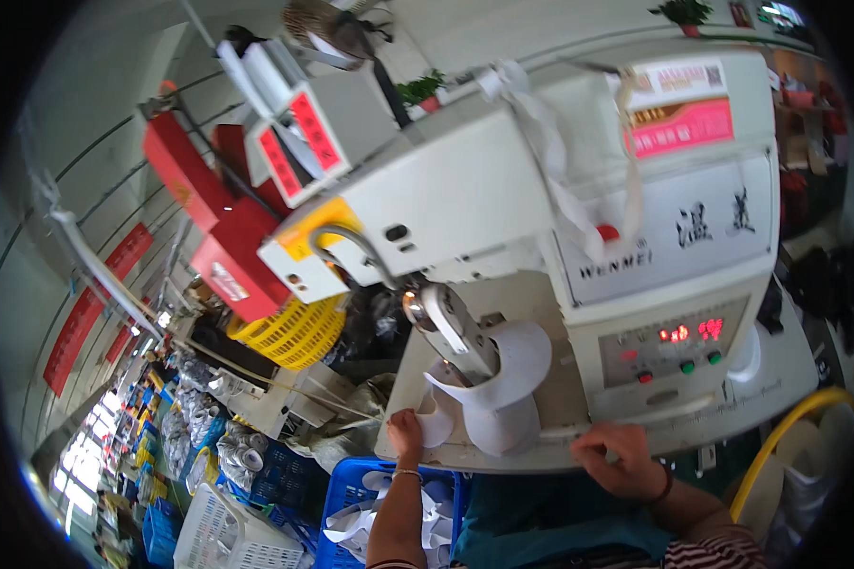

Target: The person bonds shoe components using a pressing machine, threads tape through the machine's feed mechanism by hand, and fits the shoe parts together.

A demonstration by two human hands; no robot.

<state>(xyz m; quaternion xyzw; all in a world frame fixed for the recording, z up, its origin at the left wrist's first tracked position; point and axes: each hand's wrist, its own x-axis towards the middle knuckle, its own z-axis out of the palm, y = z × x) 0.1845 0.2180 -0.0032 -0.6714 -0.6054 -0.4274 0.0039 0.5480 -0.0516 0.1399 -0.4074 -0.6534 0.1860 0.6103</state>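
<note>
A white cap (501, 427) with a curved brim sits under the metal pressing head (451, 327) of a large white machine (446, 180). My left hand (405, 434) is at the table's front edge, its fingers closed at the rim of a white curved cap piece (436, 425) beside the cap. Right of the cap, my right hand (615, 455) is held at the table edge with curled fingers. Whatever those fingers hold, if anything, is too small to tell. A narrow white strip (674, 410) lies just beyond it, below the machine's control panel (676, 341).
Below my left arm stands a blue crate (346, 488) of white cap pieces. A white basket (228, 536) is further left. Behind the table are a yellow basket (294, 332) and red boxes (242, 256). A yellow-rimmed container (778, 450) stands at the right.
</note>
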